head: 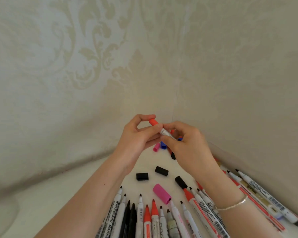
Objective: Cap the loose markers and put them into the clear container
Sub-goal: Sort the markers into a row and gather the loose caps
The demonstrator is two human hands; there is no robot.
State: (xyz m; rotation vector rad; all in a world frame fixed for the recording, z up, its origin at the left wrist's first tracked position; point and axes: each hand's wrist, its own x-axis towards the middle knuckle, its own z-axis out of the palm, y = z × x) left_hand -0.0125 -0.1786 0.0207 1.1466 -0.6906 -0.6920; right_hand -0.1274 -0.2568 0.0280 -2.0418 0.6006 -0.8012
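Note:
My left hand (pixel 138 136) pinches a red cap (pixel 153 121) between thumb and fingers, above the table. My right hand (pixel 187 143) grips the white barrel of a marker (pixel 166 133) whose end meets that cap. Several uncapped markers (pixel 155 219) lie fanned along the near edge, tips pointing away from me. More uncapped markers (pixel 258 189) lie at the right by the wall. Loose caps are scattered on the white table (pixel 62 194): three black caps (pixel 142 176), a large pink cap (pixel 162 193), a small pink cap (pixel 156 147) and a blue cap (pixel 163 145). No clear container shows in view.
Patterned cream wallpaper (pixel 93 66) forms a corner right behind my hands and closes in the table at the back and the right. A bracelet (pixel 234 204) circles my right wrist. A pale rounded object (pixel 2 219) sits at the lower left edge.

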